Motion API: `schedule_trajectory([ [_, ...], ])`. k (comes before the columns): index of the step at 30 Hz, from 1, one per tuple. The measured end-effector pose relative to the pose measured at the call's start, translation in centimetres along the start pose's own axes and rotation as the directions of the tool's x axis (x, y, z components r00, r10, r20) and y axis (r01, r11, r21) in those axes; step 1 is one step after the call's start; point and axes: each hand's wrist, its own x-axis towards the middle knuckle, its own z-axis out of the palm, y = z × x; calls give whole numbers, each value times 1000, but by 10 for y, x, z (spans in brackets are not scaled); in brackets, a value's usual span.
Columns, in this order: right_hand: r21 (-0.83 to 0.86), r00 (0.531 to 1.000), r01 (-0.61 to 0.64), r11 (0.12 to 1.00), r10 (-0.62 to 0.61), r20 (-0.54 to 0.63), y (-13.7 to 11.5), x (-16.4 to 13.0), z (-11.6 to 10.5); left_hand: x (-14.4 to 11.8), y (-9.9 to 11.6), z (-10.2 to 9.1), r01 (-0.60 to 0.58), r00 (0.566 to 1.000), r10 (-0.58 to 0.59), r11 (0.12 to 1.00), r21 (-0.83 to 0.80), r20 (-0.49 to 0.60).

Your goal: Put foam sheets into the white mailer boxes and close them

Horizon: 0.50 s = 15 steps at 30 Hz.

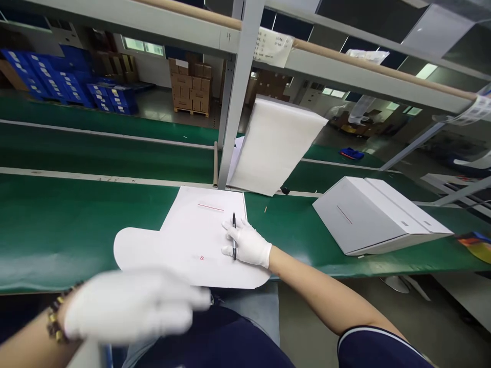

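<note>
A flat white cardboard box blank (176, 245) with rounded flaps lies on the green bench, marked with a red line and a red "&" sign. My right hand (251, 247), in a white glove, rests on its right part. Between the fingers of that hand is a dark pen (234, 237), its black tip pointing away from me. My left hand (130, 306), also gloved in white, hovers over the near edge of the blank at the lower left. It is smeared by motion, so its grip cannot be made out.
To the right, folded white boxes (360, 220) stand on the green bench (69, 204). A thick white foam-like block (276, 148) leans beside the metal post (241, 87) behind the blank. Blue boxes (69, 76) and brown cartons (191, 87) are stacked farther back.
</note>
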Motion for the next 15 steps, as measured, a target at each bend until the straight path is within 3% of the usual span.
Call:
schedule_trajectory([
  [1, 17, 999, -20, 1000, 19, 28, 1, 3, 1, 10, -11, -13, 59, 996, -60, 998, 26, 59],
  [2, 32, 997, -51, 998, 49, 51, 2, 6, 1, 23, -24, -22, 158, 986, -162, 983, 91, 38],
  [4, 29, 992, -107, 994, 105, 63, 2, 8, 4, 48, -49, -20, 231, 968, -248, 943, 241, 45],
  [6, -16, 993, -117, 993, 117, 26, 1, 6, 8, 62, -67, 1, 176, 981, -194, 931, 320, 26],
  [10, -119, 999, -37, 992, 32, -39, 1, -2, 19, 61, -82, 47, 98, 994, -76, 931, 350, -76],
  [15, -252, 996, -29, 967, 8, -85, 29, 15, 24, 79, -85, 60, 146, 978, -78, 917, 371, -192],
])
